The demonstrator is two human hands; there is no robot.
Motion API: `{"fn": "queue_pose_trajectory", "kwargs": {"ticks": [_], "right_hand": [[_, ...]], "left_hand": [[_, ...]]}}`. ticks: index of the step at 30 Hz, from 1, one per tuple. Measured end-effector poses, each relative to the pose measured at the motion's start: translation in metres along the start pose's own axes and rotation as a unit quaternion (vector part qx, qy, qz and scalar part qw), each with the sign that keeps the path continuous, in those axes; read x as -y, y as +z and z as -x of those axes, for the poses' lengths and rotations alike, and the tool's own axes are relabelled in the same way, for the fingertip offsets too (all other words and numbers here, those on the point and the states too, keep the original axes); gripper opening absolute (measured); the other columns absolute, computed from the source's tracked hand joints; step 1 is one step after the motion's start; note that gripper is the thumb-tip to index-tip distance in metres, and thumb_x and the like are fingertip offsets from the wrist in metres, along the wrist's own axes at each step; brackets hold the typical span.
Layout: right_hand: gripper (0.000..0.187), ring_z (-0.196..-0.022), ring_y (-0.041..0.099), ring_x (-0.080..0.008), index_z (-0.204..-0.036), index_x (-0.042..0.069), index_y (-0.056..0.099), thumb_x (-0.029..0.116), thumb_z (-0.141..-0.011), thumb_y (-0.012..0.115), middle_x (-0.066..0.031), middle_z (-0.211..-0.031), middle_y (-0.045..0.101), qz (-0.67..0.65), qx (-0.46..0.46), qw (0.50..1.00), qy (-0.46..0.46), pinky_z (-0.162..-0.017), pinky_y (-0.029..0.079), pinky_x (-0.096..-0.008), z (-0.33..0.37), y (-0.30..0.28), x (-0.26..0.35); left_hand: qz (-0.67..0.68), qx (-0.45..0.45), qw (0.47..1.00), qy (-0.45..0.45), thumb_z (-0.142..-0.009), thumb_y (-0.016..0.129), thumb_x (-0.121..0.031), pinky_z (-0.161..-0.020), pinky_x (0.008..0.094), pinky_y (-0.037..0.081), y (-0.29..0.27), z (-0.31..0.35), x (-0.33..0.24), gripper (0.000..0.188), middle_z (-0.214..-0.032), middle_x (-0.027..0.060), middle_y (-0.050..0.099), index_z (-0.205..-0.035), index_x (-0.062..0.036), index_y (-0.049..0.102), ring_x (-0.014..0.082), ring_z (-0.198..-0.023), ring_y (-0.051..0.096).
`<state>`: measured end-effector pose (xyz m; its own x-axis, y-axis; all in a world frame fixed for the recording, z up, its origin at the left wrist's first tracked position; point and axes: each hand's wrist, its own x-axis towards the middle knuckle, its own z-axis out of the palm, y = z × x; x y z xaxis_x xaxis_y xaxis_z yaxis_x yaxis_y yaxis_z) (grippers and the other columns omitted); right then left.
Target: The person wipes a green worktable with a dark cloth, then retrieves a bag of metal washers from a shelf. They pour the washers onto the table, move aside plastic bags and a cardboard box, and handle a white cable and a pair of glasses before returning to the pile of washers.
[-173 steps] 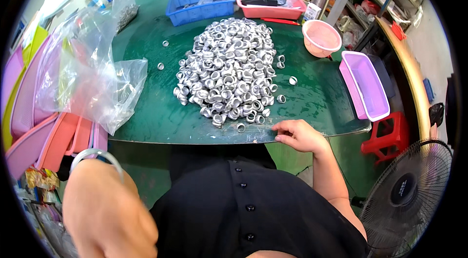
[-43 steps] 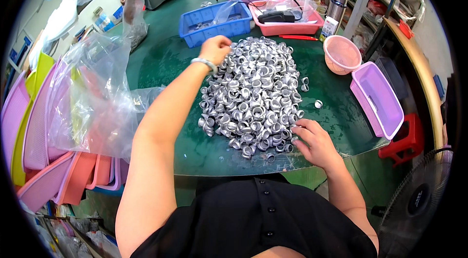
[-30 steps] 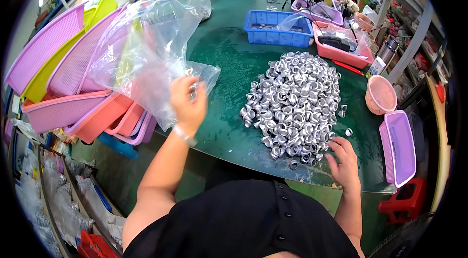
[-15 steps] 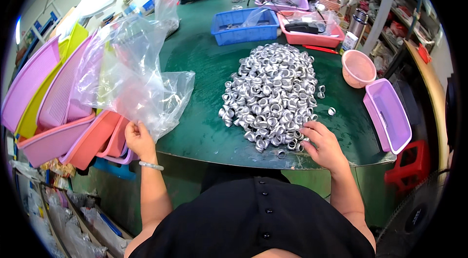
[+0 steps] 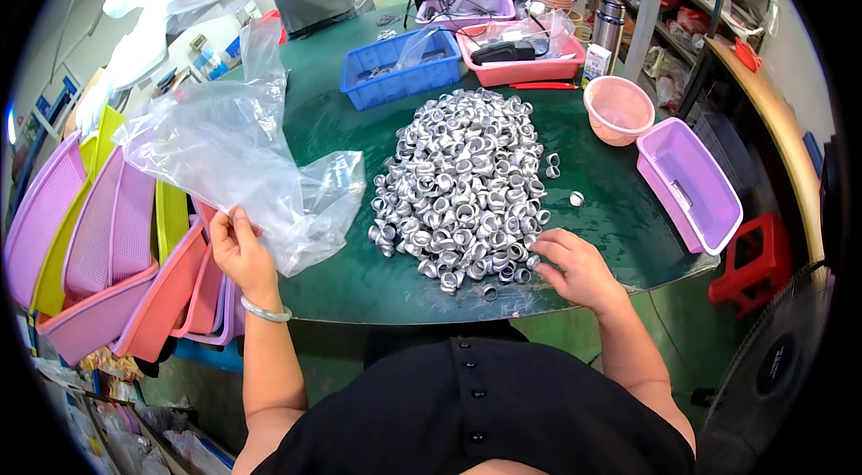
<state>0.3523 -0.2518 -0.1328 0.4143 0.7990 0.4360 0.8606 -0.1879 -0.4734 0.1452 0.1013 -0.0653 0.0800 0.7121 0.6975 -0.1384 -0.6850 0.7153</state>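
Rings point(image 5: 467, 188) are heaped near the surface's point(image 5: 620, 233) front edge, empty-looking bag point(image 5: 224, 134) pinched by left hand point(image 5: 242, 250), grasp of right hand point(image 5: 579, 270) indeterminable.

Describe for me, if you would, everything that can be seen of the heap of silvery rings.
The heap consists of many short, shiny, open-centred rings, apparently metal, piled at mixed angles. It rests on the green table, stretching from near the front edge toward the blue basket, without reaching it. The right hand is at its near right side, fingertips seemingly touching it.
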Motion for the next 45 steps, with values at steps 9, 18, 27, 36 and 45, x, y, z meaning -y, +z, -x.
{"fn": "queue_pose_trajectory", "kwargs": {"ticks": [9,18,27,36,45], "right_hand": [[0.025,-0.085,0.055,-0.0264,-0.094,0.005,0.058,0.013,-0.071,0.063,-0.0093,-0.095,0.055,0.013,-0.027,0.999,0.018,-0.071,0.046,-0.0345,0.016,-0.009,-0.01],[0.026,-0.084,0.055,-0.0267,-0.096,0.005,0.057,0.013,-0.071,0.062,-0.0092,-0.095,0.055,0.042,-0.032,0.996,0.07,-0.07,0.046,-0.0342,0.04,-0.026,-0.02],[0.026,-0.082,0.056,-0.0269,-0.095,0.005,0.057,0.012,-0.071,0.062,-0.0095,-0.094,0.056,0.03,-0.026,0.992,0.121,-0.07,0.046,-0.034,0.056,-0.031,-0.021],[0.026,-0.084,0.056,-0.0269,-0.095,0.005,0.057,0.012,-0.071,0.062,-0.0096,-0.094,0.056,0.018,-0.019,0.994,0.107,-0.071,0.046,-0.0341,0.052,-0.024,-0.024],[0.026,-0.084,0.056,-0.0273,-0.096,0.005,0.057,0.014,-0.072,0.062,-0.0093,-0.094,0.056,0.022,-0.006,0.993,0.117,-0.072,0.046,-0.0346,0.056,-0.017,-0.025]], "left_hand": [[0.307,0.049,0.943,-0.123,-0.086,0.052,-0.01,-0.058,0.0234,0.046,0.094,-0.041,-0.028,0.005,-0.077,0.0,0.053,-0.091,-0.008,0.051,0.0083,-0.065,0.051],[0.496,0.107,0.831,-0.23,-0.085,0.051,-0.009,-0.056,0.036,0.054,0.303,-0.035,-0.028,0.005,-0.07,0.0011,0.05,-0.087,-0.0098,0.047,0.0127,-0.057,0.052],[0.37,0.207,0.767,-0.482,-0.082,0.052,-0.008,-0.052,0.0297,0.046,0.415,0.062,0.02,0.009,-0.072,0.0066,0.051,-0.088,-0.0068,0.045,0.0166,-0.059,0.052],[0.265,0.395,0.685,-0.552,-0.086,0.049,-0.015,-0.076,0.0413,0.048,0.404,0.074,0.018,0.029,-0.088,0.0152,0.046,-0.105,0.0036,0.038,0.0271,-0.079,0.051],[0.461,0.315,0.594,-0.579,-0.091,0.033,-0.012,-0.08,0.0455,0.047,0.451,0.054,0.032,0.02,-0.097,0.0198,0.049,-0.105,0.002,0.037,0.0338,-0.092,0.052]]}}
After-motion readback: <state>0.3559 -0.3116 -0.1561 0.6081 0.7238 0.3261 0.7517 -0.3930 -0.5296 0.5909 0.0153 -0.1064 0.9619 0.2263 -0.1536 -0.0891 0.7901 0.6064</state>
